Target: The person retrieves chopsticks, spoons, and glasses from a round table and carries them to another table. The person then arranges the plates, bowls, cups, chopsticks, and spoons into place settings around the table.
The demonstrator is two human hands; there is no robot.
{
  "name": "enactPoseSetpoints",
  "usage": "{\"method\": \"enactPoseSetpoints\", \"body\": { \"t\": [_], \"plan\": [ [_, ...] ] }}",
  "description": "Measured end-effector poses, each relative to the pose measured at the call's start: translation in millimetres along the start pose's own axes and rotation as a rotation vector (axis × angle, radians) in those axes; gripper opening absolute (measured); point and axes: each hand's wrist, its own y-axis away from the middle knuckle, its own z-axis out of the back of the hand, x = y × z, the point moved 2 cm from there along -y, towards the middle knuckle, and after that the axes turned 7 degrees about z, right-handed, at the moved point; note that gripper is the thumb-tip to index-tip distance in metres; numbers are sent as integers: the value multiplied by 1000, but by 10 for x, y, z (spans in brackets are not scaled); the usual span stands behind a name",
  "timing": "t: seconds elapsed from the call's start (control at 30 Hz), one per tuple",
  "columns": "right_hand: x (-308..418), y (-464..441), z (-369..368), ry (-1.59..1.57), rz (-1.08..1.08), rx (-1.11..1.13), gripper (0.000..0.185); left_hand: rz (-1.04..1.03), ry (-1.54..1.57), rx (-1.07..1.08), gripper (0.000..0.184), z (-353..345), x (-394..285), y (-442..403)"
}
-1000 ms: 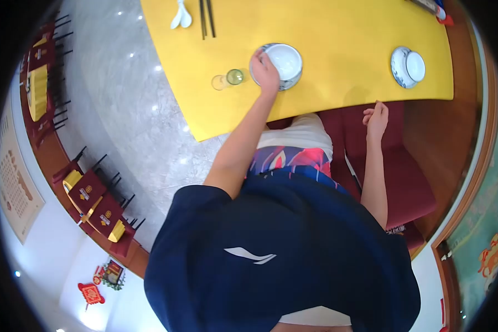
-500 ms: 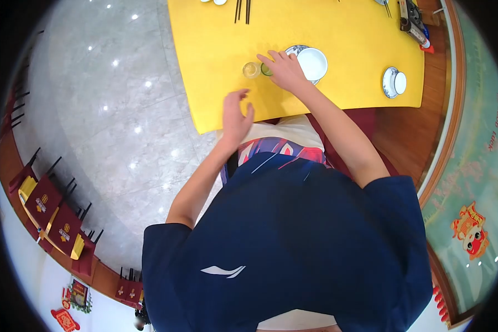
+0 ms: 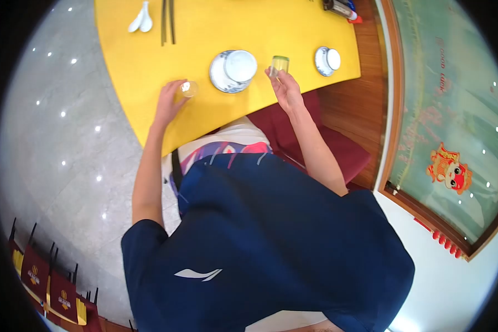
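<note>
My left hand (image 3: 170, 102) is at the table's near left, its thumb and fingers closed around the side of a small clear glass (image 3: 189, 89). Held up by my right hand (image 3: 288, 93) is a second clear glass with a green band at its top end (image 3: 280, 66); the fingers grip its lower part. Between the two hands a white bowl (image 3: 240, 66) stands on a blue-and-white patterned plate (image 3: 218, 78). Beyond my right hand, a smaller white cup (image 3: 333, 59) rests with a patterned saucer (image 3: 320, 64).
Yellow cloth covers the table (image 3: 205, 119). White spoons (image 3: 141, 21) and dark chopsticks (image 3: 168, 25) lie toward the far left. A dark boxy device (image 3: 339, 9) sits at the far right edge. A maroon chair (image 3: 332, 146) stands at the near right.
The view has swung to the right. My right hand has lifted the green-banded glass and carried it right, past the bowl. My left hand has reached forward and closed on the clear glass.
</note>
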Motion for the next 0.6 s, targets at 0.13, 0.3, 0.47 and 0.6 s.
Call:
{"method": "enactPoseSetpoints", "body": {
  "t": [0.13,0.3,0.47,0.6],
  "plan": [
    [399,-58,529,-528,12,-199,49,76,25,-43,51,-51,-51,-42],
    [1103,-461,1612,-851,254,-295,64,420,283,-99,40,-125,-43,31],
    [1629,-1114,2735,-228,282,-412,58,437,403,-114,42,-164,-660,-82],
    [1646,-1649,3155,747,303,-551,59,571,316,-71,41,-363,-1066,-242]
  ]
}}
